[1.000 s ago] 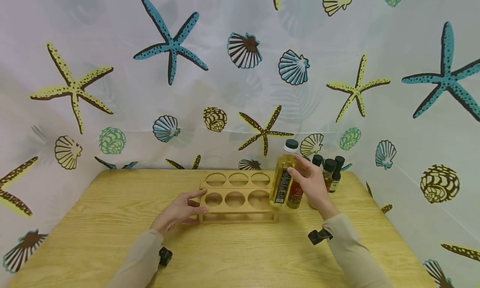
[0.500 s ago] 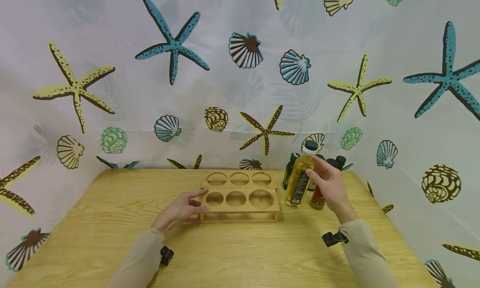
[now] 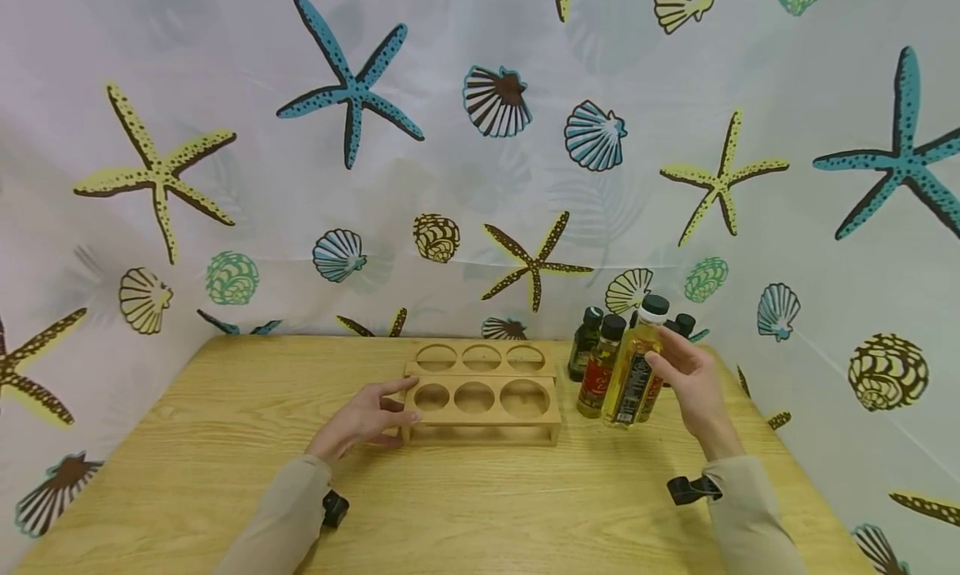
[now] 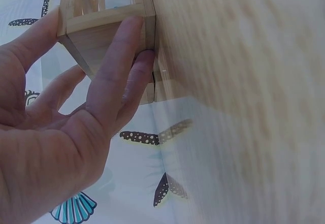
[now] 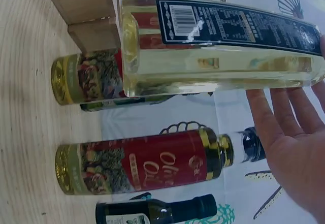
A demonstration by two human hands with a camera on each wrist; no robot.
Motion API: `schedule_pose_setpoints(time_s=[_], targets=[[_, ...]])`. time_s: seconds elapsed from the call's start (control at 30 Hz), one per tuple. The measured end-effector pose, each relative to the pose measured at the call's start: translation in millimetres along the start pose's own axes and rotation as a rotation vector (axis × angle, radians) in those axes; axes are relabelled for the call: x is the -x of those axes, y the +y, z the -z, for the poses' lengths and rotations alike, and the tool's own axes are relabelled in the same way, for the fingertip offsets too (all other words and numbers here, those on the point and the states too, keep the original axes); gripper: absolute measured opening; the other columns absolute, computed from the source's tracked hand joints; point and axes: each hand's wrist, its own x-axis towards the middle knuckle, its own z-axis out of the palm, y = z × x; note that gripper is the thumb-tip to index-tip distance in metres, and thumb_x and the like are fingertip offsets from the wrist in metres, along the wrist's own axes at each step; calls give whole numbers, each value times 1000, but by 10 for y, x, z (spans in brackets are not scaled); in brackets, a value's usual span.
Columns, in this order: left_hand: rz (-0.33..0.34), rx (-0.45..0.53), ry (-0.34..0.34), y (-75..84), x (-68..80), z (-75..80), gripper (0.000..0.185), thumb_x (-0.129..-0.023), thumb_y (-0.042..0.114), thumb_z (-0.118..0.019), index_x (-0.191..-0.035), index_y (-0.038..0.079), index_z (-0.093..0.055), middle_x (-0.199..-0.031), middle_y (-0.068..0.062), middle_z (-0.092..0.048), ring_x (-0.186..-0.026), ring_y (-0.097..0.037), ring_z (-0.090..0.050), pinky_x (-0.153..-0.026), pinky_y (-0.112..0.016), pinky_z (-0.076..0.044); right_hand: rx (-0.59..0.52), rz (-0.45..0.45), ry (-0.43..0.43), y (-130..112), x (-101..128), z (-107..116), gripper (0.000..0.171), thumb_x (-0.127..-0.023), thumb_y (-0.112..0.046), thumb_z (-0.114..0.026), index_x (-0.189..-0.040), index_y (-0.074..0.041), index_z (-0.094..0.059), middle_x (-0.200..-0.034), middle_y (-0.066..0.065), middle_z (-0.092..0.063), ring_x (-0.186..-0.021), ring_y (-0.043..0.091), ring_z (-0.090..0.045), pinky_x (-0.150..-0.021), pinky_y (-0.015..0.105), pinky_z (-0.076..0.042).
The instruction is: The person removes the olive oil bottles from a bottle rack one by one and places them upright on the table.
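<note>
My right hand [image 3: 693, 383] grips a tall bottle of yellow oil [image 3: 632, 375] with a dark cap. It holds the bottle by the upper part, tilted, low over the table just right of the wooden rack [image 3: 480, 422]. In the right wrist view the yellow bottle [image 5: 218, 56] lies across the top, with the fingers [image 5: 294, 132] stretched under it. The rack has two rows of three round holes, all without bottles. My left hand [image 3: 367, 421] rests against its left end, and its fingers [image 4: 119, 66] lie flat on the rack's corner [image 4: 109, 18].
Several small bottles stand right of the rack: a red-labelled one [image 3: 597, 379] [image 5: 152, 165], a dark green one [image 3: 583, 346] [image 5: 157, 211], and others partly hidden behind the yellow bottle. The wooden table [image 3: 487, 508] is backed by a starfish-and-shell curtain close behind and to the right.
My right hand has carried the yellow bottle from the rack's right end rightward and lower, in front of the group of small bottles. The left hand has stayed put.
</note>
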Motion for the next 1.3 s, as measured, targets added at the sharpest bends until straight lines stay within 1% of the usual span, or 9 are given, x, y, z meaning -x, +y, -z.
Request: schedule_pose_setpoints(time_s=[0.13, 0.37, 0.47, 0.67, 0.9, 1.0, 1.1, 1.23, 1.3], targets=[[1, 0, -3, 13, 7, -3, 73, -91, 24, -72, -154, 22, -35, -139, -30, -47, -114, -31, -60, -79, -41, -61, 8, -12, 4, 48, 31, 71, 49, -97, -14, -63, -143, -6, -51, -144, 1, -50, -118, -7, -50, -93, 9, -46], [-3, -1, 9, 4, 12, -11, 73, -91, 24, -73, -154, 21, -36, -137, -29, -48, -112, -29, -61, -79, -41, -61, -61, -13, 20, 119, 78, 180, 41, -95, -9, -65, -134, -20, -61, -133, -14, -56, -116, -5, -53, -89, 11, -50], [-1, 0, 10, -6, 11, -18, 73, -90, 24, -73, -153, 22, -37, -136, -29, -49, -110, -28, -62, -79, -41, -61, -112, 8, 39, 139, 90, 215, 40, -94, -5, -65, -130, -22, -65, -127, -15, -59, -113, -4, -56, -87, 13, -52], [-5, -8, 14, -7, -8, -10, 73, -90, 25, -73, -153, 22, -37, -138, -29, -49, -114, -31, -61, -78, -41, -61, -130, -5, 72, 165, 111, 306, 38, -93, -3, -66, -127, -21, -67, -124, -16, -62, -110, -2, -58, -87, 12, -51], [-12, 27, 1, -15, -21, -17, 74, -89, 24, -74, -153, 22, -37, -142, -30, -43, -126, -40, -50, -80, -42, -61, -102, -64, 97, 213, 134, 406, 44, -94, -8, -66, -137, -13, -59, -123, -20, -59, -114, -4, -53, -91, 9, -45], [-11, 24, 2, -11, -17, -21, 74, -90, 23, -74, -153, 22, -37, -141, -30, -44, -124, -39, -53, -80, -42, -61, -107, -87, 105, 246, 131, 445, 50, -94, -12, -67, -142, -9, -53, -125, -20, -57, -116, -5, -51, -92, 9, -44], [-2, 27, 0, -8, -18, -20, 73, -90, 23, -74, -153, 23, -37, -140, -29, -45, -123, -38, -54, -80, -42, -61, -84, -90, 102, 266, 143, 487, 53, -94, -19, -68, -144, -13, -52, -132, -18, -55, -119, -7, -47, -92, 8, -42], [1, 23, 5, -19, -22, -7, 73, -90, 23, -74, -153, 24, -38, -140, -28, -46, -124, -36, -53, -79, -41, -61, -91, -63, 97, 282, 146, 527, 51, -94, -21, -68, -143, -14, -53, -137, -15, -55, -122, -6, -47, -93, 8, -43], [1, 22, 8, -24, -19, -3, 73, -89, 23, -74, -153, 23, -38, -138, -28, -47, -120, -34, -56, -79, -42, -61, -94, -72, 96, 288, 142, 544, 53, -95, -20, -67, -144, -11, -51, -137, -14, -54, -126, -2, -45, -94, 9, -43]])
